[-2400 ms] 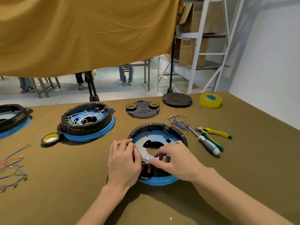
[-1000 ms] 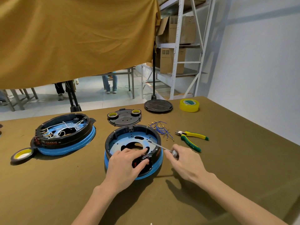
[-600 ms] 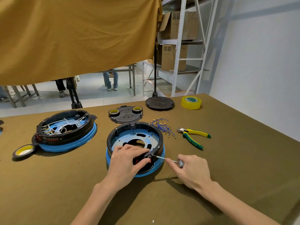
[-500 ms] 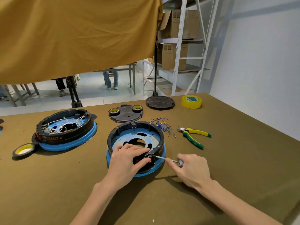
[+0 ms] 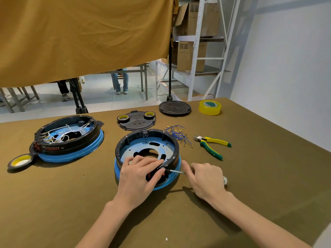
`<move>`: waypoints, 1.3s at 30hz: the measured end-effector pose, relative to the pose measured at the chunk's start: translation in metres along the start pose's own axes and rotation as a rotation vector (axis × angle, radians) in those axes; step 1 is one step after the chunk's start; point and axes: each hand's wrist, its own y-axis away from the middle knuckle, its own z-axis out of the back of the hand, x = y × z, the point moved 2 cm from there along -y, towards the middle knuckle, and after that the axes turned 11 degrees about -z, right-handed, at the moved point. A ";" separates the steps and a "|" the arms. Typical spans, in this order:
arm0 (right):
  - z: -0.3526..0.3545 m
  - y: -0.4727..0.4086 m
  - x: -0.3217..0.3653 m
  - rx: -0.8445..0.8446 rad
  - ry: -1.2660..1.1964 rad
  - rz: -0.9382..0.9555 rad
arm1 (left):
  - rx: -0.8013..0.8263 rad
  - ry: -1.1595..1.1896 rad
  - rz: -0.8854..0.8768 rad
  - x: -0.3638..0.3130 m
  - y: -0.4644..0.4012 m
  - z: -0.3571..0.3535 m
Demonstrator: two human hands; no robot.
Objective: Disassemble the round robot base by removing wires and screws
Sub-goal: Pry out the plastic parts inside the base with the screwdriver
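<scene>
A round robot base with a black rim, blue plate and blue lower ring sits on the table in front of me. My left hand rests on its near rim, fingers curled around a small black part with red pieces. My right hand grips a screwdriver; its thin metal shaft points left and its tip meets the rim beside my left fingertips. The handle is mostly hidden in my palm. Loose blue wires lie just right of the base.
A second round base full of white wires sits at the left, with a tape roll beside it. Green-yellow cutters lie at the right. A black cover plate, a black disc and yellow tape stand farther back.
My right hand picked up the screwdriver from the right and brought its tip to the near rim of the base. My left hand has stayed on the rim.
</scene>
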 end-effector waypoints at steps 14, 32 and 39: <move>-0.019 -0.005 0.008 -0.025 0.120 0.067 | -0.006 -0.005 0.000 0.004 0.003 -0.002; -0.013 -0.011 0.014 -0.108 0.003 0.138 | 0.011 0.013 0.014 0.003 0.002 0.001; -0.018 -0.010 0.007 -0.108 0.060 0.187 | 0.028 -0.007 0.015 0.004 0.003 0.003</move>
